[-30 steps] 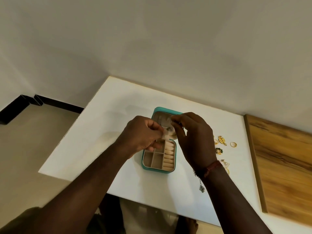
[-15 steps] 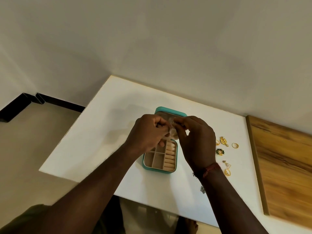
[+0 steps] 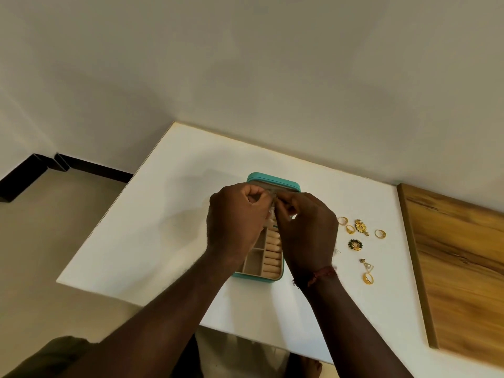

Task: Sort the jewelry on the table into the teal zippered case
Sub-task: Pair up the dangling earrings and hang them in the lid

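The teal zippered case [image 3: 274, 178] lies open on the white table [image 3: 169, 214], its beige compartments and ring rolls [image 3: 271, 257] showing below my hands. My left hand [image 3: 236, 222] and my right hand [image 3: 306, 227] meet above the case, fingertips pinched together on a small pale piece of jewelry [image 3: 272, 207], mostly hidden. To the right lie several loose gold pieces: gold rings [image 3: 342, 220], a gold flower pendant [image 3: 361, 227], a green and gold brooch [image 3: 355, 244], a silver earring [image 3: 366, 264] and another gold ring [image 3: 368, 278].
A wooden board [image 3: 458, 263] lies along the table's right side. The wall rises just behind the table's far edge. The table's left and near edges drop off to the floor [image 3: 41, 241].
Both hands have risen slightly toward the case's lid and closed tighter together around the small piece. The view has shifted a little; the jewelry on the table has not moved.
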